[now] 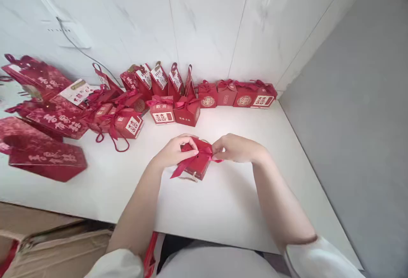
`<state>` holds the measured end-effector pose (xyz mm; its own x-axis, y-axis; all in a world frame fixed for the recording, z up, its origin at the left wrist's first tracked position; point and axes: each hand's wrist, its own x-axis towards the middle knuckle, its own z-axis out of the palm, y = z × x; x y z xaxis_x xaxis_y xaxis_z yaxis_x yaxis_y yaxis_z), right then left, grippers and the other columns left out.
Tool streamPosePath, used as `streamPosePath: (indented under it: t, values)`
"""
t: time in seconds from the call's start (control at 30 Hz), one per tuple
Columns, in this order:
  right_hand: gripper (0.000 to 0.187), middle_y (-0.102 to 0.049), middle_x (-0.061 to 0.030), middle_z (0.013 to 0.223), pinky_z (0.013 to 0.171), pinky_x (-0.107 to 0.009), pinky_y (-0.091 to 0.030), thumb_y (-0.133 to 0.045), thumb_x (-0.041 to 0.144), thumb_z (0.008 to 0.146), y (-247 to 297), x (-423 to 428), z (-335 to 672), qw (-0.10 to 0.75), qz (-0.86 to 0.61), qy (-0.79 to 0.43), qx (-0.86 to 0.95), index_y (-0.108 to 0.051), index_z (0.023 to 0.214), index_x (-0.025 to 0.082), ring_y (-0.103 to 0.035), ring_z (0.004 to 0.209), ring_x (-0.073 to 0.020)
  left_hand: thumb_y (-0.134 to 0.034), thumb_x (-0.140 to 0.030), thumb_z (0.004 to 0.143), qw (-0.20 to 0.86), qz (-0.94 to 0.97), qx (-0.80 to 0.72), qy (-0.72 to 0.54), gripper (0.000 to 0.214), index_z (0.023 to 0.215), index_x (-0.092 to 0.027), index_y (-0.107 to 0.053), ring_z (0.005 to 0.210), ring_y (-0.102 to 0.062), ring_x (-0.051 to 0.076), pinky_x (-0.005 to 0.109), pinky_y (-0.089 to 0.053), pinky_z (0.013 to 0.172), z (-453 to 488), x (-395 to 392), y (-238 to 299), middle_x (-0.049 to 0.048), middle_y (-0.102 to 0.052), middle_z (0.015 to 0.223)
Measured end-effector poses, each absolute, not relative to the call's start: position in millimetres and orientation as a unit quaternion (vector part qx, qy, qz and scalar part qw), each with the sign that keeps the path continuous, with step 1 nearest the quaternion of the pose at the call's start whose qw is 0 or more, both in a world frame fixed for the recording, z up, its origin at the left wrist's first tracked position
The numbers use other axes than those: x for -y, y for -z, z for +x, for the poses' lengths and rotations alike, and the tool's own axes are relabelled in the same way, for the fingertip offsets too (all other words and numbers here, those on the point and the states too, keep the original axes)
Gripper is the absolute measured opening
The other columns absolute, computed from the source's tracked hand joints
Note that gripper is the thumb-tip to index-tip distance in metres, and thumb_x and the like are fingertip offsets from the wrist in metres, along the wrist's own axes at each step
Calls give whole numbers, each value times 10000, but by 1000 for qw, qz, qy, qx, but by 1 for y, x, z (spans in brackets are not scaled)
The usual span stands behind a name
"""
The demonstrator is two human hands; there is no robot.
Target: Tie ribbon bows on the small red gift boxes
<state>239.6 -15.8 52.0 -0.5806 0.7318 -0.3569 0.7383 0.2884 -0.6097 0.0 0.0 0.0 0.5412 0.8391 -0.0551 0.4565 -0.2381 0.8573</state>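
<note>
Shot from 1 head camera, facing forward-down, close above left hand [178, 151] and right hand [234, 148], across counter [216, 216] to wall [210, 23].

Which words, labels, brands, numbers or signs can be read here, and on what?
"囍": white-labelled middle gift box; gift box left of it; rightmost gift box.
"歡喜": middle gift box, above its label.
Too small or blurred: round seals, hang tags, large gift boxes.
Nearest gift box: nothing readable.

White tabletop [210, 214]; ribboned red box [199, 169] near middle; small boxes [227, 94] behind; larger boxes [51, 165] leftward.
</note>
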Motion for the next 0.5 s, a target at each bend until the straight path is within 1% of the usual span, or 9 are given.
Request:
streamPosePath:
  t: [0.17, 0.37, 0.5]
  values:
    - [102, -511, 38, 681, 543, -245, -299, -483, 243, 786, -48, 14, 247, -16, 416, 425, -804, -546, 713, 210, -400, 600, -113, -646, -357, 804, 416, 777, -426, -203, 152, 808, -206, -650, 1129, -592, 233, 358, -446, 977, 2, 1, -5, 54, -585, 1231]
    - [123, -487, 37, 675, 543, -247, -305, -485, 228, 777, -48, 13, 251, -10, 420, 444, -791, -496, 656, 209, -390, 598, -113, -641, -348, 795, 409, 776, -441, -191, 126, 808, -225, -662, 1107, -592, 225, 353, -459, 942, 2, 1, -8, 27, -588, 1245]
    - [134, -525, 31, 694, 558, -250, -325, -498, 240, 785, -48, 13, 251, -10, 413, 446, -794, -534, 659, 212, -423, 612, -118, -660, -335, 782, 419, 769, -439, -199, 116, 790, -219, -667, 1116, -589, 224, 360, -449, 969, 3, 1, -6, 28, -583, 1259]
